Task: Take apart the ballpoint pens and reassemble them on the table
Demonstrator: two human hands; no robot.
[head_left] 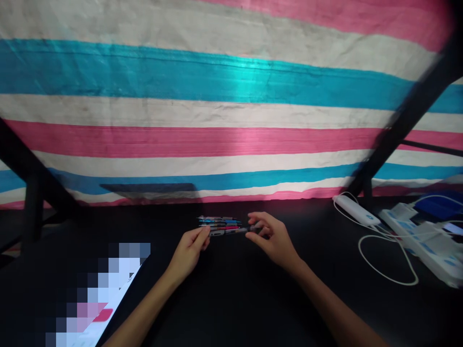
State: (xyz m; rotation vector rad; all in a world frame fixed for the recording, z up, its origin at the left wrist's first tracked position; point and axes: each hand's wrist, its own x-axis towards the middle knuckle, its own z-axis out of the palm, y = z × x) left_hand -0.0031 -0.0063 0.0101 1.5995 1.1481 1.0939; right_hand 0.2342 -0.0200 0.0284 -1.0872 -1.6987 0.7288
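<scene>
In front of me, a clear-barrelled pen [230, 232] with dark parts is held level above the dark table. My left hand [193, 246] is closed in a pinch on its left end. At the other end is my right hand [273, 236], its curled fingers around the pen's tip, index finger raised off it. Just behind the held pen lie several pens [219, 221], side by side, with blue, red and dark parts. My fingers hide both ends of the held pen.
A lit screen [108, 308], partly pixelated, is at the lower left. To the right lie a white power strip [423, 246], a white plugged-in device [356, 209] and loose cables [388, 279]. Black frame bars [405, 115] slope up before a striped sheet [217, 140].
</scene>
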